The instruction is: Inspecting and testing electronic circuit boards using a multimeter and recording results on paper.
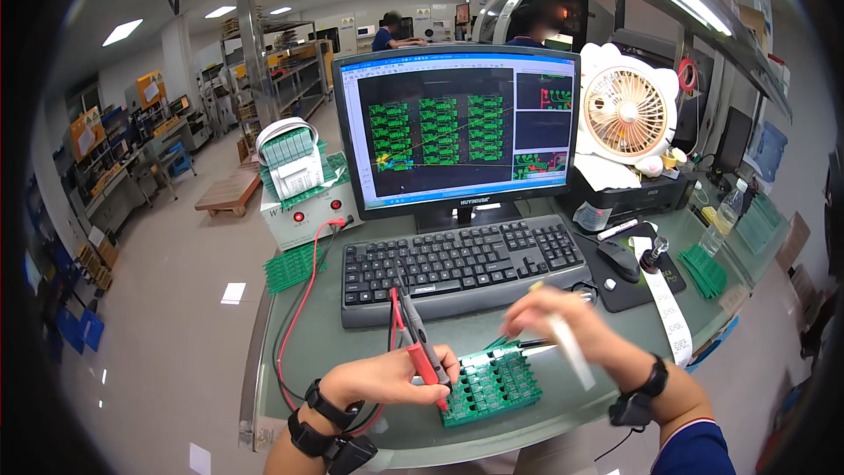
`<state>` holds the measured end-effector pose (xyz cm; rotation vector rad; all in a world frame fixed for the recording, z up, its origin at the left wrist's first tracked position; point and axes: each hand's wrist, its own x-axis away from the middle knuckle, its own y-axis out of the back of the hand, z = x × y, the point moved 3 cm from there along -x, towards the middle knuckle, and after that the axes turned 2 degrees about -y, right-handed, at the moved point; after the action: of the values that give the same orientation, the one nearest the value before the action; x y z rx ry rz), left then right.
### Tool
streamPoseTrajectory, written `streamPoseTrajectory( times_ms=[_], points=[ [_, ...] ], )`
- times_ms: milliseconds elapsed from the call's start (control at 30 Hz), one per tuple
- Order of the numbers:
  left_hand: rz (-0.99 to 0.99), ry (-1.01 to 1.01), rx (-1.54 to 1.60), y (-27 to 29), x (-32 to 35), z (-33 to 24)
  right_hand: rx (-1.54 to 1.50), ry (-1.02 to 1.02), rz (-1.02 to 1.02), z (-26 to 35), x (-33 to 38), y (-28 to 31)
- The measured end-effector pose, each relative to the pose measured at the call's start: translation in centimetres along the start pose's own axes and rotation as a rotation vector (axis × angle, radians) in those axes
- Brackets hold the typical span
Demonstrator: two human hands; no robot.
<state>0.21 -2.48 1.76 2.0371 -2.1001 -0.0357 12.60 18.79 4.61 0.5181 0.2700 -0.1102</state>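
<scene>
Both hands work over the green circuit board panel (491, 384), which lies flat on the tabletop (352, 343) just in front of the keyboard (462, 266). The left hand (382, 378) is closed around two test probes, one red (422, 356) and one black (413, 317), their tips pressed down on the panel's left edge. The right hand (554, 321), blurred, grips a white pen-like stick (570, 350) above the panel's right side.

Behind the keyboard stands the monitor (457, 127), showing rows of green board outlines. Left of the keyboard sits a white tester box (308, 211), its red lead (303, 299) trailing across the tabletop toward the left hand, with green boards stacked on top of it. Right of the keyboard lie a black mouse (620, 259) and a paper strip (668, 303); a small fan (626, 110) stands behind them.
</scene>
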Motion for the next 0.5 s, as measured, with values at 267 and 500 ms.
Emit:
streamPoseTrajectory(
  times_ms=[267, 500],
  points=[
    [0.022, 0.101, -0.181, -0.1, -0.1, -0.7, -0.074, -0.016, 0.234, 1.8, -2.8, -7.0],
    [-0.036, -0.025, 0.100, 0.3, 0.0, 0.3, -0.217, -0.142, 0.146, -0.3, 0.2, -4.8]
  ],
)
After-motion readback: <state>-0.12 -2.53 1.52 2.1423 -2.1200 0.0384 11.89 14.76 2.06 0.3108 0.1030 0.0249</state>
